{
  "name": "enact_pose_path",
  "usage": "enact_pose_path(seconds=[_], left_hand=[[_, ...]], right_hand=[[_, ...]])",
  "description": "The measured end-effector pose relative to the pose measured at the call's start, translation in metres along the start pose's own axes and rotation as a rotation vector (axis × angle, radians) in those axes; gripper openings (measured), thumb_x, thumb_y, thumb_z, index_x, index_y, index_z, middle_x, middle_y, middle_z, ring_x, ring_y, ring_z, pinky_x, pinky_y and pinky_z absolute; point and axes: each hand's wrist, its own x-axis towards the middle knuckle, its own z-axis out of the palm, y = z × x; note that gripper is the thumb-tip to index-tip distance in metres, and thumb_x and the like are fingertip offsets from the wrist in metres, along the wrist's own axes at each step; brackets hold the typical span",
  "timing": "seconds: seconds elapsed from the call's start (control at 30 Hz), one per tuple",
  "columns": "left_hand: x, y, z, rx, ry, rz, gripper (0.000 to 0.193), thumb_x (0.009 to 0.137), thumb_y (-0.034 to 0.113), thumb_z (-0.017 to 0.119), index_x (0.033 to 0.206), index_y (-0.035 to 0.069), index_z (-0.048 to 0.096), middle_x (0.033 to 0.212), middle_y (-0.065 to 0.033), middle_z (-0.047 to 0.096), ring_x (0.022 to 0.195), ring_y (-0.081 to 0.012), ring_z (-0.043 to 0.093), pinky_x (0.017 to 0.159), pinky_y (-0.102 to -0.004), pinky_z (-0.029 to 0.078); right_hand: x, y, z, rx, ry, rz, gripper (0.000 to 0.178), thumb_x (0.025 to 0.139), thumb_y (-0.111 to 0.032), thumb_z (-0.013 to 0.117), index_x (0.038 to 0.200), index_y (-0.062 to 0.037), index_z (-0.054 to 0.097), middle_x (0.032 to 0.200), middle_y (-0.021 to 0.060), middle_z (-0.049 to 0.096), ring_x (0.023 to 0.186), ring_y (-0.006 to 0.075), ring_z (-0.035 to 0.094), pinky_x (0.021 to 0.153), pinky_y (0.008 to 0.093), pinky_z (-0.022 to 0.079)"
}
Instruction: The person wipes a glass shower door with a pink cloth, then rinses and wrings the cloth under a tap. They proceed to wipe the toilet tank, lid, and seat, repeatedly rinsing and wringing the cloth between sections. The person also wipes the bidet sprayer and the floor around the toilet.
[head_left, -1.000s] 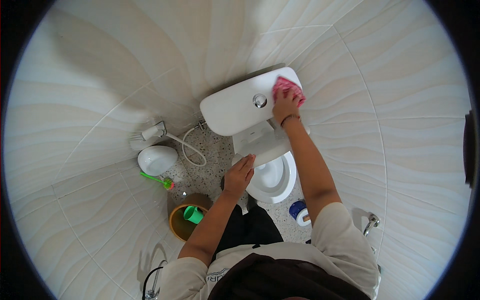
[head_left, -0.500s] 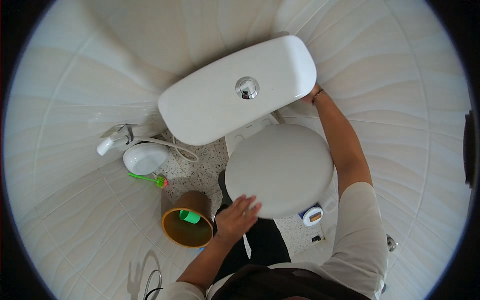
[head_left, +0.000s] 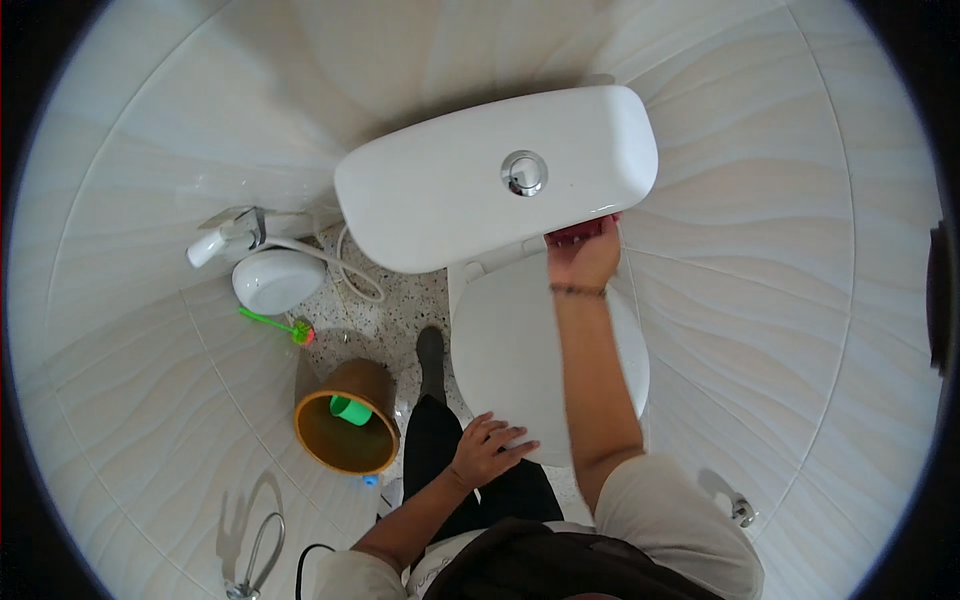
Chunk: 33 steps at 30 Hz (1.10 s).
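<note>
A white toilet has its lid (head_left: 510, 340) down over the bowl, and a white cistern (head_left: 450, 190) with a round chrome flush button (head_left: 524, 173) behind it. My right hand (head_left: 592, 262) reaches across the lid to the cistern's front lower edge, its fingers curled on something dark red (head_left: 572, 234). Most of that thing is hidden, so its kind is unclear. At the lid's front left edge is my left hand (head_left: 490, 450), fingers spread and holding nothing; whether it touches the lid is hard to tell.
Left on the speckled floor stands a brown bucket (head_left: 310, 440) with a green cup (head_left: 350, 409) inside. A green-handled brush (head_left: 270, 321), white basin (head_left: 278, 283) and white spray hose (head_left: 360, 287) are along the left wall. Tiled walls (head_left: 740, 260) enclose the space.
My right hand has come from beside the cistern's right end to its front edge, showing the dark red thing. My left hand stays by the lid's front edge. The view has shifted slightly.
</note>
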Motion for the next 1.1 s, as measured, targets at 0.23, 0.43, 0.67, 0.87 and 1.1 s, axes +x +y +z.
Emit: enact_pose_path(seconds=[0.23, 0.43, 0.67, 0.87, 1.1], left_hand=[[0.004, -0.004, 0.009, -0.100, -0.034, 0.107, 0.030, 0.069, 0.018, 0.063, 0.099, 0.018, 0.062, 0.108, -0.0042, 0.053, 0.105, -0.0224, 0.050, 0.096, -0.0441, 0.038], [-0.002, -0.007, 0.028, -0.109, -0.112, 0.188, 0.036, 0.076, 0.021, 0.055, 0.112, 0.019, 0.055, 0.113, -0.0048, 0.049, 0.115, -0.0224, 0.041, 0.100, -0.0434, 0.034], [-0.011, -0.003, 0.012, -0.650, -0.095, -0.233, 0.044, 0.081, 0.021, 0.054, 0.125, 0.018, 0.045, 0.124, -0.0086, 0.045, 0.119, -0.0251, 0.039, 0.103, -0.0449, 0.029], [0.003, -0.003, 0.012, -0.193, -0.426, 0.068, 0.042, 0.090, 0.029, 0.039, 0.131, 0.021, 0.040, 0.130, -0.0104, 0.040, 0.122, -0.0259, 0.038, 0.105, -0.0468, 0.026], [-0.021, -0.017, 0.037, -0.131, -0.415, 0.096, 0.043, 0.090, 0.030, 0.039, 0.131, 0.019, 0.038, 0.130, -0.0115, 0.041, 0.123, -0.0281, 0.037, 0.105, -0.0479, 0.025]], right_hand=[[0.025, 0.103, -0.035, 0.129, -0.107, 0.144, 0.034, 0.090, -0.036, 0.043, 0.109, -0.0108, 0.053, 0.104, 0.0022, 0.056, 0.092, 0.0201, 0.053, 0.075, 0.0407, 0.046], [0.132, 0.130, -0.087, 0.033, -0.426, 0.471, 0.056, 0.088, -0.049, 0.034, 0.125, -0.0086, 0.046, 0.132, 0.0120, 0.043, 0.119, 0.0320, 0.041, 0.098, 0.0529, 0.034], [-0.077, 0.164, 0.027, 0.420, 0.025, 0.932, 0.037, 0.089, -0.023, 0.044, 0.117, 0.0004, 0.050, 0.118, 0.0193, 0.052, 0.108, 0.0353, 0.050, 0.085, 0.0492, 0.047], [-0.070, 0.179, 0.057, 1.004, -0.120, 0.994, 0.035, 0.086, -0.018, 0.047, 0.114, 0.0033, 0.052, 0.114, 0.0199, 0.055, 0.106, 0.0365, 0.052, 0.084, 0.0464, 0.050], [-0.101, 0.168, 0.037, 0.839, -0.140, 1.140, 0.032, 0.085, -0.010, 0.046, 0.114, 0.0029, 0.053, 0.113, 0.0206, 0.055, 0.103, 0.0325, 0.054, 0.078, 0.0388, 0.054]])
